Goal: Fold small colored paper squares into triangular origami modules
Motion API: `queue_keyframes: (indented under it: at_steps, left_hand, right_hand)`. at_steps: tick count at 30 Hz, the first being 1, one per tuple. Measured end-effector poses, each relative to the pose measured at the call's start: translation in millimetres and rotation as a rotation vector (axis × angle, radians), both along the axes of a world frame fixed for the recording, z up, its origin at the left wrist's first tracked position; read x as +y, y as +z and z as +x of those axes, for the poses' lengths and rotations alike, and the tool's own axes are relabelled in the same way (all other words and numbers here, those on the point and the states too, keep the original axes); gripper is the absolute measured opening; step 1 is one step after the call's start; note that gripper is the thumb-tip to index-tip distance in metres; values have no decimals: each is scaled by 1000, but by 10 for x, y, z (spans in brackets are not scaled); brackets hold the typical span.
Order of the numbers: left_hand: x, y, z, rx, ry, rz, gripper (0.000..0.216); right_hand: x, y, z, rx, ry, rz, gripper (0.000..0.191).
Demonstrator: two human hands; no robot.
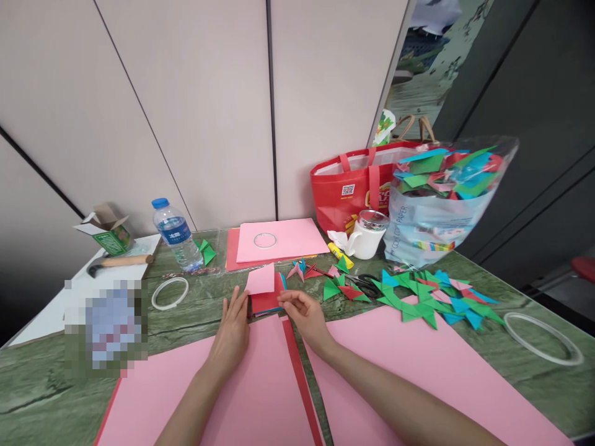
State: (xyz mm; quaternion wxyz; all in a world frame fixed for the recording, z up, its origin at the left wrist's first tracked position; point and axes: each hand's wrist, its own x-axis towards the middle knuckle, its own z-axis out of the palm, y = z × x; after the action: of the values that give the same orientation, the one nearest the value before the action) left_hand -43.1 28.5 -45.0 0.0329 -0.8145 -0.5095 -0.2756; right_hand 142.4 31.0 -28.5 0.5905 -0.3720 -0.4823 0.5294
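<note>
My left hand (235,325) lies loosely open at the left edge of the red-topped paper stack (267,303), and my right hand (309,319) curls its fingers (296,298) at the right edge (whether they pinch a sheet, I can't tell). A pink square (261,279) overlaps the stack's far part, above the desk (201,317).

Holding both arms (198,393) forward, resting left hand (233,326) palm down with fingers (240,301) extended, angling right hand (308,317) inward, loosely curled.
</note>
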Motion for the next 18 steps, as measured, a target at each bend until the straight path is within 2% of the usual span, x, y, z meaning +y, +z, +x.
queue_keyframes:
  at_steps: [2, 6, 8, 11, 14, 16, 18]
  left_hand:
    - [-32, 101, 40, -56, -23, 49, 51]
    - [-120, 320, 128, -149, -133, 172, 47]
    - [-164, 387, 162, -158, -210, 199, 45]
    - [-219, 430, 203, -203, -280, 195, 41]
    - [-250, 438, 236, -381, -196, 174, 28]
    - [-249, 431, 246, -568, -66, 75, 24]
    - [-231, 418, 244, -745, -68, -122, 35]
  right_hand:
    - [-1, -5, -1, 44, 3, -15, 20]
    - [-24, 41, -9, 127, 53, -3, 57]
    - [-43, 77, -9, 120, 92, 35, 65]
    - [-61, 107, 3, 8, 65, 97, 42]
    - [-59, 95, 23, -76, -26, 102, 35]
    - [-53, 80, 34, -71, -55, 97, 37]
    - [-50, 67, 44, -82, -42, 103, 36]
